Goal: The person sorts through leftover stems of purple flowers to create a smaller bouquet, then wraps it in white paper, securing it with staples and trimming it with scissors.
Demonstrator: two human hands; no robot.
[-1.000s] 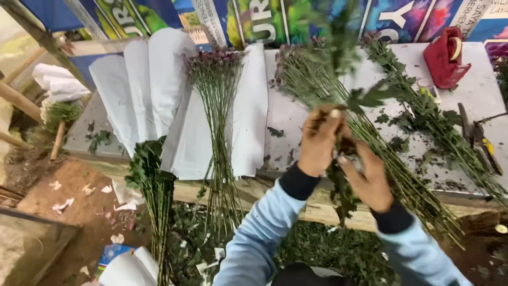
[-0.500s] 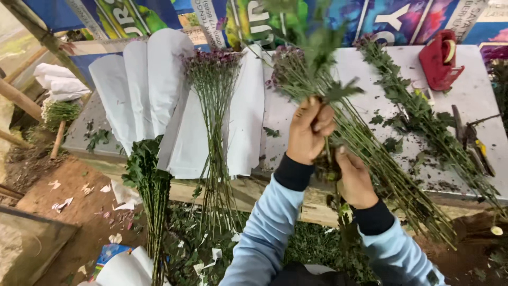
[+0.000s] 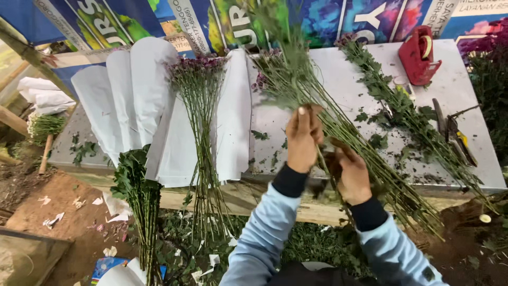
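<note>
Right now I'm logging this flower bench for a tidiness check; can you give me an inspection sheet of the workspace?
Surface: grey bench top, littered with leaf scraps.
Job's things: upright flower stem held in left hand; right hand lower on the stem; stem bundle lying beneath.
Clutter: purple flowers on white wrapping paper, red tape dispenser, shears, loose leafy stems.
Fingers: both hands closed on the stem.
Cables: nothing seen.
Surroundings: colourful banner behind, dirt floor with paper scraps.

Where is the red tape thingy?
In the head view, the red tape dispenser stands at the table's far right corner, beside a row of leafy stems.
</note>
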